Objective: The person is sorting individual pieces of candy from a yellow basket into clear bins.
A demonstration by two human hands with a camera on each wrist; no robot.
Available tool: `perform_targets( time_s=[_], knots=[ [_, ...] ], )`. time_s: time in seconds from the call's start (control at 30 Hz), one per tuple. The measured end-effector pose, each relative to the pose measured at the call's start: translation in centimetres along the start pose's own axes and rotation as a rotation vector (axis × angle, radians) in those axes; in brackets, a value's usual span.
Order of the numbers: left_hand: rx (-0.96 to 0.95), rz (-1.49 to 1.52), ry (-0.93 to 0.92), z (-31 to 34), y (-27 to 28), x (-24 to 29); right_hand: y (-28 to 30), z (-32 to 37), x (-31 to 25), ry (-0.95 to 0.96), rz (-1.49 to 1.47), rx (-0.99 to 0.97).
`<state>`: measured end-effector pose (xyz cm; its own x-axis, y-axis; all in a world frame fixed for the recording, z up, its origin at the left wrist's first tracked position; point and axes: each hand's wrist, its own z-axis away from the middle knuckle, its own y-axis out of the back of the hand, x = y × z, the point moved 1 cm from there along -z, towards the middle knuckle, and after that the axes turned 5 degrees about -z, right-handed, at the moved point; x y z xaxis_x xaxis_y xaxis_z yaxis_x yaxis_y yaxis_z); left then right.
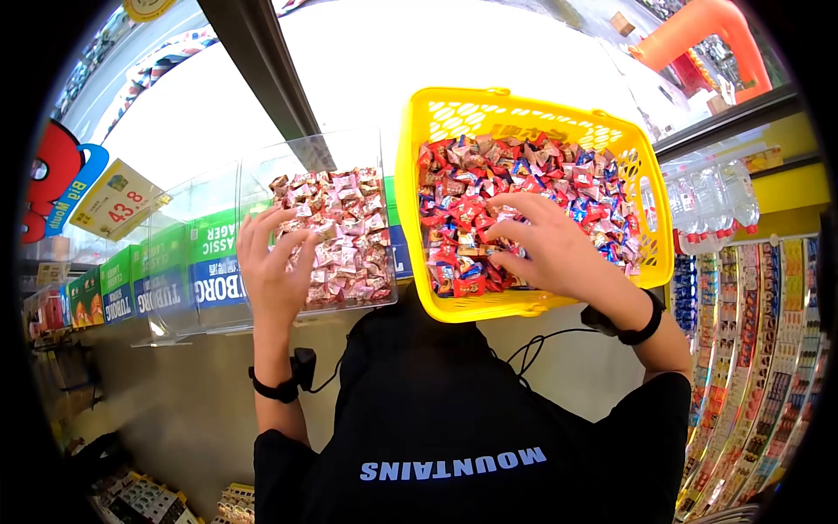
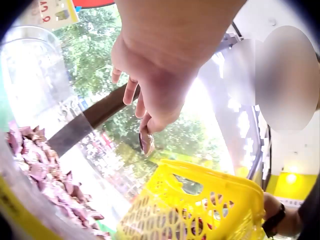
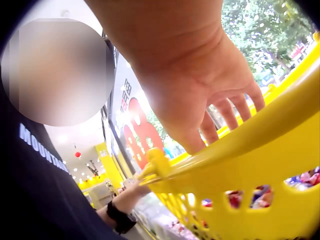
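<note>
My left hand (image 1: 278, 262) is raised over the near left side of a clear plastic bin (image 1: 390, 236) heaped with pink wrapped candies (image 1: 336, 236). In the left wrist view its thumb and fingers pinch one pink wrapped candy (image 2: 147, 142). My right hand (image 1: 550, 240) hovers over a yellow plastic basket (image 1: 406, 175) filled with red, blue and pink wrapped candies (image 1: 524, 166). Its fingers are spread and loosely bent, with the fingertips low over the candies. The right wrist view shows these fingers reaching past the yellow rim (image 3: 235, 145), which hides the candies below them.
Green and blue beer cartons (image 1: 218, 262) line up left of the bin, with a price sign (image 1: 118, 199) above. A window with a dark frame post (image 1: 266, 79) stands behind. At right are bottled waters (image 1: 716, 196) and a shelf of small packets (image 1: 751, 349).
</note>
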<state>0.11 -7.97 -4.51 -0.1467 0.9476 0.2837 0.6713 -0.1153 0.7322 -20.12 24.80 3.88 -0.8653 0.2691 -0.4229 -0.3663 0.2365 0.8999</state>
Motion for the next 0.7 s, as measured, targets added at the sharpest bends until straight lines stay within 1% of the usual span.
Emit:
perform_targets(
  time_s=[0.07, 0.13, 0.2, 0.23, 0.33, 0.43, 0.57, 0.67, 0.7],
  knots=[
    [-0.106, -0.101, 0.003, 1.2, -0.4, -2.4, 0.2, 0.3, 1.7, -0.095, 0.009, -0.107],
    [-0.211, -0.16, 0.021, 2.7, -1.1, -3.9, -0.2, 0.4, 3.1, -0.149, 0.048, -0.172],
    [-0.323, -0.169, 0.045, 3.9, -1.7, -4.5, -0.5, 0.2, 3.6, -0.181, 0.091, -0.23],
    [-0.361, -0.19, 0.027, 4.3, -1.5, -4.3, -0.4, 0.2, 3.7, -0.187, 0.117, -0.256],
    [-0.383, -0.155, 0.091, 4.9, -1.9, -3.7, 0.1, 0.0, 4.2, -0.22, 0.131, -0.346],
    [-0.35, -0.072, 0.088, 6.1, -3.2, -3.5, 1.3, -0.8, 4.3, -0.224, 0.177, -0.374],
    [-0.32, 0.06, 0.063, 7.3, -4.6, -2.1, 1.0, -2.2, 5.1, -0.265, 0.293, -0.478],
    [-0.297, 0.118, 0.103, 8.2, -5.4, -2.0, -0.7, -2.8, 8.2, -0.13, 0.22, -0.506],
    [-0.279, 0.121, 0.107, 8.2, -5.3, -2.0, -0.6, -3.0, 7.8, -0.085, 0.202, -0.463]
  ],
)
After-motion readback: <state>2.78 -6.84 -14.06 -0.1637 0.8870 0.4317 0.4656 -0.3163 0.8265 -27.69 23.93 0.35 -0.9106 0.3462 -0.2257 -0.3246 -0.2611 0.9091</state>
